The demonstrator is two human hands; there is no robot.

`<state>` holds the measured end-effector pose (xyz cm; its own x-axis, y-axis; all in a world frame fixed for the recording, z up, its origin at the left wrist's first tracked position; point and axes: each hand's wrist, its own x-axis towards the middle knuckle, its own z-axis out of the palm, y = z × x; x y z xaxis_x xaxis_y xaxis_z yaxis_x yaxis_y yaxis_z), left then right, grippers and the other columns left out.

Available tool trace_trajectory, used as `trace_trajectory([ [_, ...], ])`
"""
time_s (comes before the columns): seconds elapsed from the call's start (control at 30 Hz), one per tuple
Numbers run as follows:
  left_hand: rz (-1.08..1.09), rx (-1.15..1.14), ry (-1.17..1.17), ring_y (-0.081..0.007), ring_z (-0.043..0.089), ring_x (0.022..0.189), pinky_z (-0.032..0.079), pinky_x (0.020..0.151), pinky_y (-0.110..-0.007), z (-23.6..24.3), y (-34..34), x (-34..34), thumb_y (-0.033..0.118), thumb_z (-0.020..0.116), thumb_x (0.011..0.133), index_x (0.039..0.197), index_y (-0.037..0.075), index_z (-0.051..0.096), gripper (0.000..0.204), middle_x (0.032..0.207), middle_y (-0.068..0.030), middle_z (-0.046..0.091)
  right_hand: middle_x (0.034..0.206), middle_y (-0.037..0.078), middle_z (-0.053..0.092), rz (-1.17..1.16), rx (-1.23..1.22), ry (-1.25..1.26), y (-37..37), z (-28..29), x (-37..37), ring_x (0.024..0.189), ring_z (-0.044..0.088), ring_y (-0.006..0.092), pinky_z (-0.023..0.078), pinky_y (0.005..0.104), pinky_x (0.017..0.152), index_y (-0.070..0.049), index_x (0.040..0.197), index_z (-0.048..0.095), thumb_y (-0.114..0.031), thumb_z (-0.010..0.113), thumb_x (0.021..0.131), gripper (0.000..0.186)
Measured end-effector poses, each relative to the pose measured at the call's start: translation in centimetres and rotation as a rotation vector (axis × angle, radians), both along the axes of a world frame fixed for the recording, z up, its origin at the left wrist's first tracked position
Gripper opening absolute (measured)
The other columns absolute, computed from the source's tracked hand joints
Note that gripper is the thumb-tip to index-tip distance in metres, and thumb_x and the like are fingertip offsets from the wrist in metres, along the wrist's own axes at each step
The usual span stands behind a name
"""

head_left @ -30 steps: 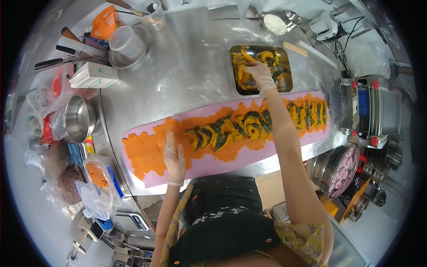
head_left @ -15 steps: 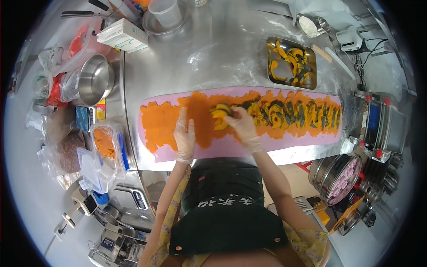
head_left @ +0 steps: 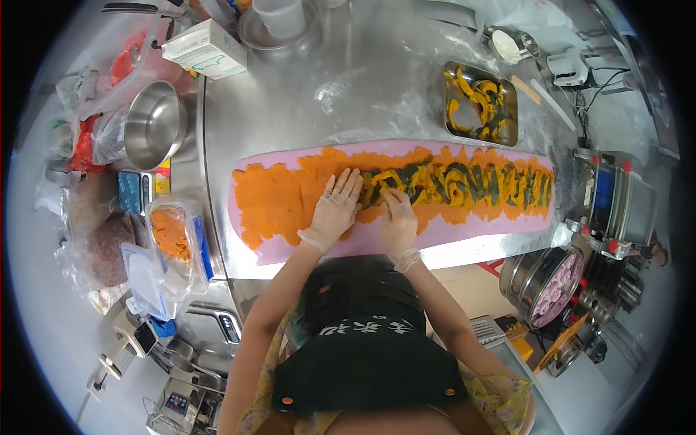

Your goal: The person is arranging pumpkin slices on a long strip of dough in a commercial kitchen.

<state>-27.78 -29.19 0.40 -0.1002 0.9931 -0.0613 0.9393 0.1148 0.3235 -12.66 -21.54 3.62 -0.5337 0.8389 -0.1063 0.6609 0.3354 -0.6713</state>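
A long pale-pink dough sheet (head_left: 464, 233) lies across the steel table, coated with orange paste (head_left: 275, 199). Dark-green-skinned yellow pumpkin slices (head_left: 458, 187) run in a band along its middle and right. My left hand (head_left: 335, 209), in a clear glove, lies with straight fingers on the paste at the band's left end, fingertips against the slices. Close to its right, my gloved right hand (head_left: 399, 223) has its fingers pinched on slices at the band's lower edge; the fingertips partly hide them. More pumpkin slices (head_left: 487, 94) sit in a metal tray (head_left: 467, 110) beyond the sheet.
At left are a steel bowl (head_left: 154, 127), a plastic tub of orange mash (head_left: 171, 233) and a white carton (head_left: 206, 49). A flour-filled metal cup (head_left: 507, 47) stands at the far right. A steamer (head_left: 523, 286) with pink pieces and a roller machine (head_left: 612, 203) are on the right.
The pumpkin slices in my right hand have come down onto the paste at the band's left end. My left hand has moved right, up against them.
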Motion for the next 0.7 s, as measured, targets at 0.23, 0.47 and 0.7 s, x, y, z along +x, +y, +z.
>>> trace_trajectory([
  [0.23,-0.127,-0.126,0.189,-0.0258,0.030,0.144,0.019,0.118,-0.050,-0.5,-0.7,-0.3,0.027,0.056,0.089,0.143,0.003,0.043,0.061,0.154,-0.0111,0.036,0.145,0.020,0.045,0.558,0.471,-0.275,2.6,-3.1,0.7,0.137,0.040,0.0360,0.029,0.0444,0.115,0.004,0.134,0.051,-0.009,0.054,0.083,0.052],
  [0.47,-0.053,-0.173,0.198,-0.0292,0.024,0.146,0.020,0.116,-0.052,-0.1,-1.6,1.5,0.037,0.059,0.087,0.145,0.001,0.039,0.071,0.155,-0.0143,0.032,0.151,0.024,0.035,0.666,0.452,-0.379,-0.1,-4.7,1.2,0.143,0.031,0.0356,0.017,0.0440,0.120,0.006,0.139,0.044,-0.017,0.046,0.089,0.055],
  [0.7,0.003,-0.253,0.125,-0.0312,0.022,0.147,0.018,0.117,-0.053,-0.8,-3.5,3.0,0.050,0.058,0.087,0.146,-0.002,0.037,0.082,0.156,-0.0195,0.028,0.153,0.026,0.030,0.611,0.329,-0.523,0.2,-3.7,4.3,0.145,0.025,0.0364,0.014,0.0452,0.120,0.007,0.144,0.036,-0.026,0.048,0.093,0.061],
])
